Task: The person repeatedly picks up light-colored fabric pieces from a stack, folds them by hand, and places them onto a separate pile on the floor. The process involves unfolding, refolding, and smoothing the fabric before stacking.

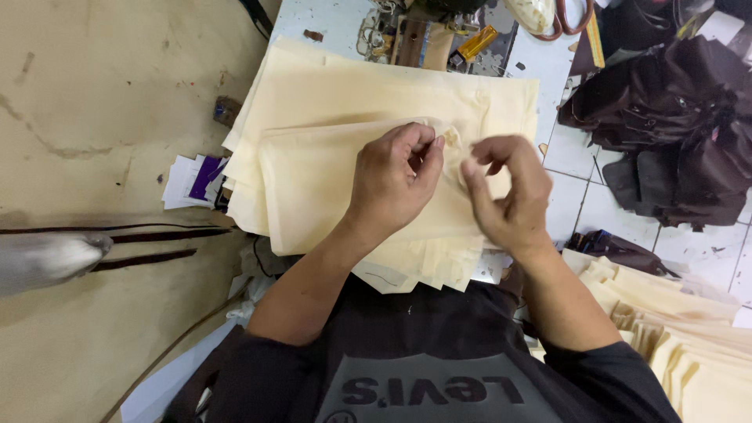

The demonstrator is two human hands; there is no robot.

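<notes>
A stack of cream fabric pieces (329, 102) lies on the worktable in front of me. The top cream piece (305, 180) is folded over it. My left hand (392, 184) pinches the corner of that top piece between thumb and fingers. My right hand (509, 192) pinches the same corner from the right, fingertips close to the left hand's. The pinched bit of cloth (453, 145) shows between the two hands.
A sewing machine's metal parts (415, 31) sit at the table's far edge. Dark brown garments (674, 117) are heaped on the tiled floor at right. More cream pieces (674, 329) are stacked at lower right. Paper scraps (196, 180) lie left of the stack.
</notes>
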